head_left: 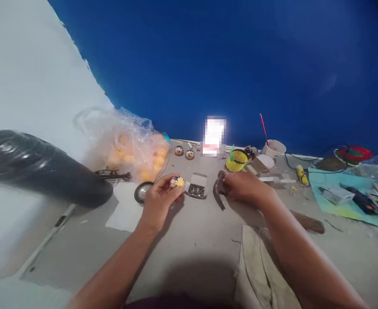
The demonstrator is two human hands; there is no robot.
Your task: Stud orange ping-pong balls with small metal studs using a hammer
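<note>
My left hand [158, 199] pinches a small ball [177, 183], part bare yellow and part covered in dark and shiny bits. My right hand [245, 186] is wrapped round a claw hammer [219, 191] close to its head. A brown wooden handle [308, 222] shows past my right forearm. Between the hands stands an opened small box [196, 190] of shiny metal pieces, too small to name surely. Beside my left hand, partly covered by it, lies a black-rimmed round dish [141, 193] with a silvery middle.
Two shiny-covered balls [189, 154] sit at the back. Yellow balls in a clear plastic bag [137, 150] lie left, near a black wrapped roll [47, 171]. A yellow tub [236, 160], white cup [274, 148], cloth [256, 262] and cluttered teal sheet [330, 178] are right.
</note>
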